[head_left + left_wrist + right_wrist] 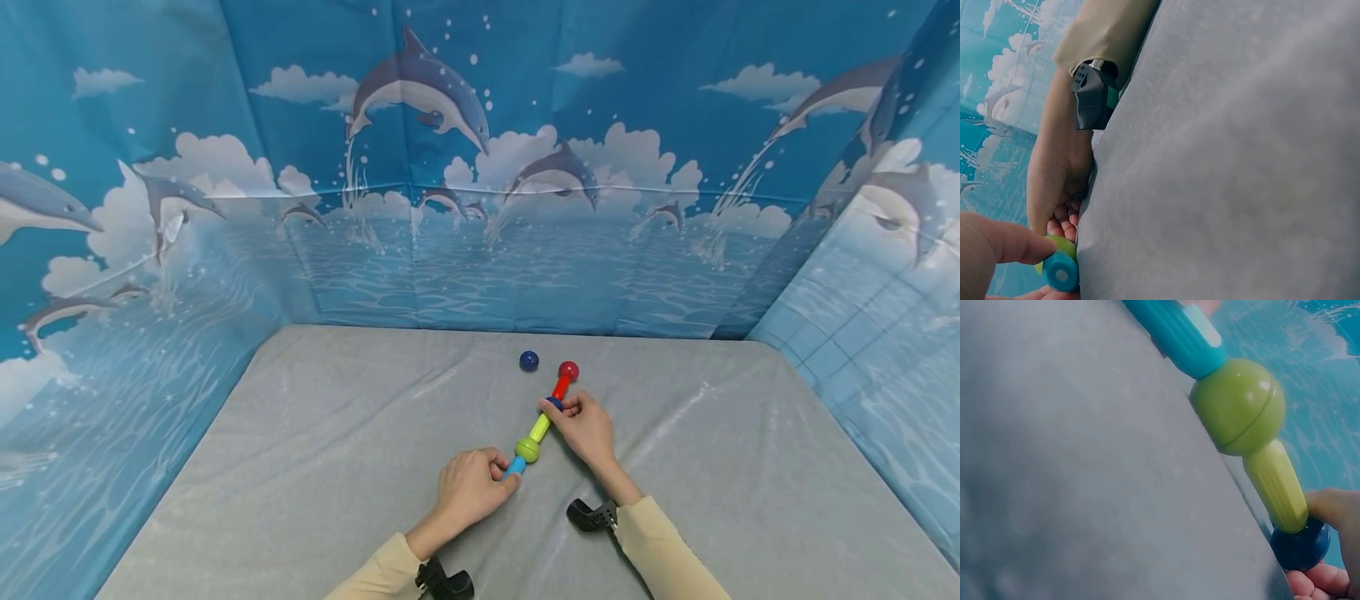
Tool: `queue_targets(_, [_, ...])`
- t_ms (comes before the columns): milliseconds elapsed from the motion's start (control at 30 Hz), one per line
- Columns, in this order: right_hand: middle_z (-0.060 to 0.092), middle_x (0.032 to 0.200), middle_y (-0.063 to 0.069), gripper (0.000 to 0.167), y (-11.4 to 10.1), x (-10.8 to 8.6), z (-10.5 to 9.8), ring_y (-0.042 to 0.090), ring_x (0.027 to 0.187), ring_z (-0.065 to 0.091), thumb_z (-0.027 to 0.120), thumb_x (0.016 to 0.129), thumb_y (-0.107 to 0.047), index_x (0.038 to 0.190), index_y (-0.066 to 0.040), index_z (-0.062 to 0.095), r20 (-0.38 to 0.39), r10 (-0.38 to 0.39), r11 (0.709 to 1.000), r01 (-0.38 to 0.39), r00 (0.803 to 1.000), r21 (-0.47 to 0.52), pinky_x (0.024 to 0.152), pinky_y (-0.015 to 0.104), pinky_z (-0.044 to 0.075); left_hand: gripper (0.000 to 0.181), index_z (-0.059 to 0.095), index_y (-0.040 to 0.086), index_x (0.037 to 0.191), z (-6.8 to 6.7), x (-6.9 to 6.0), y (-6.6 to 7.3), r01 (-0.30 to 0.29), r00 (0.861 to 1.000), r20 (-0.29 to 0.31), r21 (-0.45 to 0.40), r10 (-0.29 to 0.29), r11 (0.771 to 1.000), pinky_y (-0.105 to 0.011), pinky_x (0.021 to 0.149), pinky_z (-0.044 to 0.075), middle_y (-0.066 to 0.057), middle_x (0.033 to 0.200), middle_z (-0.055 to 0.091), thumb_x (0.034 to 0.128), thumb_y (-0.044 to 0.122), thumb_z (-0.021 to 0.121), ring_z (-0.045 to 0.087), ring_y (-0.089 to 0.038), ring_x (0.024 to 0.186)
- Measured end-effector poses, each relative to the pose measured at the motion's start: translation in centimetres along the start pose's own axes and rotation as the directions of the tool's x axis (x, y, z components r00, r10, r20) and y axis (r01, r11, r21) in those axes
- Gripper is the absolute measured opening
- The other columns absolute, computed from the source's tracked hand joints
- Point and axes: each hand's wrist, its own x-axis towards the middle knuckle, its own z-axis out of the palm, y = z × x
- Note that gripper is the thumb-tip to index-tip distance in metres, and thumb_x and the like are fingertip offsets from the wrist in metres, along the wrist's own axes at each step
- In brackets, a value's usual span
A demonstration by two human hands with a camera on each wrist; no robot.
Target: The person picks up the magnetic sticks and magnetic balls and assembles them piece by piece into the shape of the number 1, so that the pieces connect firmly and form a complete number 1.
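Observation:
A chain of balls and rods lies slanting across the grey cloth. From its far end come a red ball [568, 371], a red rod [561, 387], a dark blue ball [1301, 544], a yellow-green rod [1275, 485], a green ball [1239, 407] and a light blue rod [1192, 340]. My left hand [471, 487] pinches the light blue rod between thumb and fingers, beside the green ball. With thumb and fingertips, my right hand [588, 429] holds the dark blue ball in the chain. In the left wrist view the light blue rod's end [1061, 273] faces the camera.
A loose dark blue ball [528, 361] sits behind the chain, left of the red ball. Grey cloth [337, 433] covers the table. Dolphin-printed blue curtains [480, 267] hang along the back and sides. Each wrist wears a black camera mount [592, 515].

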Motion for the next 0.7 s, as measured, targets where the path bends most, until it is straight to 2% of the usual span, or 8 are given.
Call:
queue_targets(367, [0.057,0.069,0.004,0.037,-0.22,0.09,-0.07,0.019,0.061,0.049,0.075,0.081,-0.037,0.082,-0.004,0.056,0.013,0.017,1.0,-0.017,1.0,-0.005,0.058,0.031,0.036,0.014,0.07,0.019,0.078,0.12,0.22,-0.06,-0.012,1.0,-0.006,0.001,0.012,1.0,-0.022,0.049,0.038,0.018,0.062,0.057,0.0732,0.031,0.076,0.049,0.002,0.055])
queue_targets(700, [0.055,0.071,0.005,0.037,-0.82,0.08,-0.76,0.019,0.063,0.047,0.073,0.083,-0.036,0.085,-0.003,0.056,0.07,0.032,0.999,-0.032,0.997,-0.011,0.058,0.03,0.036,0.014,0.07,0.019,0.079,0.0,0.2,0.31,-0.007,1.0,0.003,-0.007,0.007,1.0,-0.022,0.05,0.038,0.019,0.062,0.057,0.0738,0.031,0.077,0.049,0.003,0.055])
